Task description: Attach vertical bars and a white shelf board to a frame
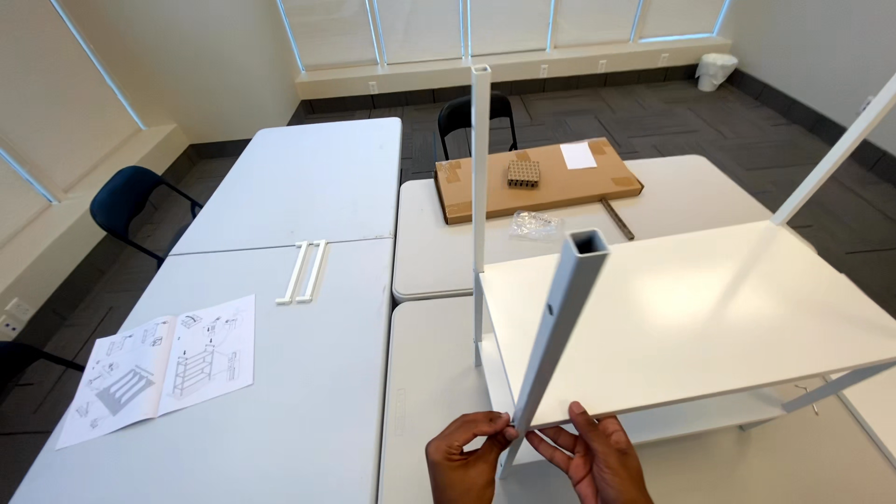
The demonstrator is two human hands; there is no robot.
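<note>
A white metal shelf unit [691,308] stands on the table with its flat panel facing up and square posts rising from it. The near post [558,322] leans toward me, its open hollow end at the top. My left hand [465,457] pinches the post's lower part at the shelf's near corner. My right hand [602,459] is just right of it, fingers touching the shelf's underside edge and the post. A far post [480,159] stands upright and another [835,154] slants at the right.
An open instruction booklet [163,369] lies at the left. Two white bars [303,272] rest mid-table. A flat cardboard box [537,177] with a small part block, a clear plastic bag [535,224], black chairs [131,201] and a bin [716,70] are farther off.
</note>
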